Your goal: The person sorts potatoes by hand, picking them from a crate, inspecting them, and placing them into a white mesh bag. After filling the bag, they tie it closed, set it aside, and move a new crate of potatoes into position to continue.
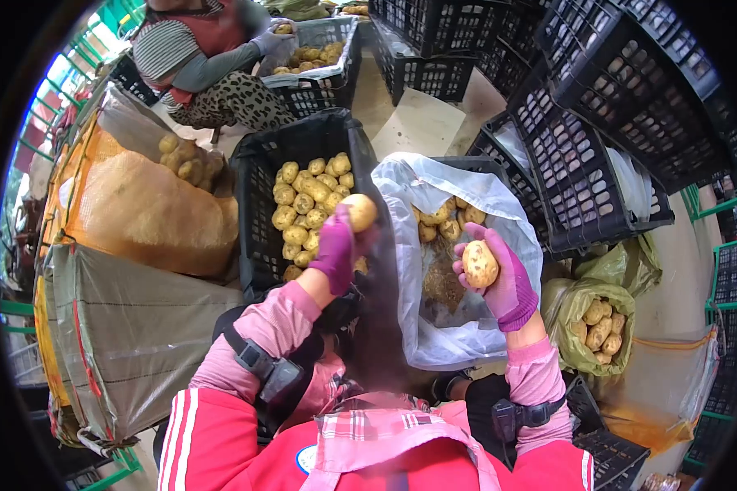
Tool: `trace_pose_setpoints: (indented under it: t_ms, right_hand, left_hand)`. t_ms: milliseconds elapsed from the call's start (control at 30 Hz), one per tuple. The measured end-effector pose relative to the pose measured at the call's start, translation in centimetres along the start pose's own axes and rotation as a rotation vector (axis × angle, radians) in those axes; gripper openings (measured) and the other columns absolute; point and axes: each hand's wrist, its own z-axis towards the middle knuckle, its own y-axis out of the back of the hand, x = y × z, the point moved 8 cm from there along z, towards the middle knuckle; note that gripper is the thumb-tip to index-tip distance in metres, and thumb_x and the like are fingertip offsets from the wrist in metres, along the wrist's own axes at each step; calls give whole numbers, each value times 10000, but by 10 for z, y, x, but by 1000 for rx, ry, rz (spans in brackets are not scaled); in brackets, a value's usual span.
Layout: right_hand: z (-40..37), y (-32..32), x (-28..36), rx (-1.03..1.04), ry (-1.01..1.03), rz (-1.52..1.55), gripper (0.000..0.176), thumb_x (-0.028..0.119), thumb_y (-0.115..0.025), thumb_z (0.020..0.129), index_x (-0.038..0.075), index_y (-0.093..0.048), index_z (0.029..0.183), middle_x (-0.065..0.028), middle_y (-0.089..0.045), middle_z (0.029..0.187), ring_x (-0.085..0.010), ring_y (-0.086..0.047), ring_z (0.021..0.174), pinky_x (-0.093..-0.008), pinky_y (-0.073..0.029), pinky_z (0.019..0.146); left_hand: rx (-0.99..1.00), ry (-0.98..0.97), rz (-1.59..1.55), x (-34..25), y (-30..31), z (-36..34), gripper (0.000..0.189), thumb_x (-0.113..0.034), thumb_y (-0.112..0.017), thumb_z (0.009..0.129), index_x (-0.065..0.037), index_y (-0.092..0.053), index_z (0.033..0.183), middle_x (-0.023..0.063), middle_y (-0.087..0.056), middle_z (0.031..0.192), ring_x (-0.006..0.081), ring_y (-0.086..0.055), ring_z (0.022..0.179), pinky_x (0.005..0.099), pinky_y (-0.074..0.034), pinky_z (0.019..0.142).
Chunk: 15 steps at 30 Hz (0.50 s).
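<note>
Over black crates [258,213], left hand [336,250] clasps smooth potato [359,211]; right hand [508,282] clasps speckled potato [479,263].

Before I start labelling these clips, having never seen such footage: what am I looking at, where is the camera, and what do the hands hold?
There is no machine here. One camera sits on a person's head and looks down at their own two hands in purple gloves. The left hand holds a pale potato near a black crate full of potatoes. The right hand holds a spotted potato in front of a white plastic liner with a few potatoes inside. A green net bag of potatoes lies at the right, below stacked crates. At the top, another person sits.
</note>
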Motion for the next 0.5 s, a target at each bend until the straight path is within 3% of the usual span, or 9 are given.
trace_pose_setpoints:
  t_ms: [67,133,233,300,400,500]
  right_hand:
    - [-8,-8,10,40,33,-20,469,327,-527,992,33,-473,1353,-144,-630,1103,-242,-661,927,-334,-561,765]
    - [-10,-15,16,146,130,-16,481,291,-515,997,31,-430,1393,-152,-607,1184,-239,-641,1012,-341,-542,852]
    - [-16,-23,20,150,209,-47,496,282,-497,1008,26,-399,1420,-149,-590,1244,-228,-611,1100,-333,-506,933]
    - [-19,-31,24,155,297,-131,504,286,-488,1014,25,-384,1432,-148,-584,1264,-217,-596,1134,-327,-491,958]
    - [-21,-37,31,182,424,-326,521,306,-499,1017,11,-388,1432,-152,-563,1309,-222,-569,1190,-326,-455,1006]
    - [-21,-29,37,145,535,-563,537,319,-532,1006,-2,-409,1418,-156,-544,1337,-237,-558,1206,-329,-430,1030]
  left_hand:
    - [-105,94,-19,10,32,21,536,-407,-466,1014,12,-411,1343,178,-607,1152,309,-650,1006,392,-564,898]
    - [-76,179,19,25,25,16,658,-472,-505,984,10,-343,1401,185,-610,1170,297,-647,1043,396,-556,912]
    - [430,325,275,22,-78,-60,764,-567,-480,965,12,-313,1434,186,-616,1190,289,-655,1035,397,-549,915]
    - [665,653,278,38,-106,-101,771,-619,-409,970,-19,-325,1448,186,-624,1205,286,-666,1004,385,-552,899]
    - [864,852,126,56,-125,-129,762,-655,-339,971,-65,-345,1454,165,-652,1131,281,-676,974,381,-555,883]
    - [913,229,501,35,-129,-112,678,-531,-480,976,-66,-354,1453,130,-588,1207,245,-660,1000,352,-548,903]
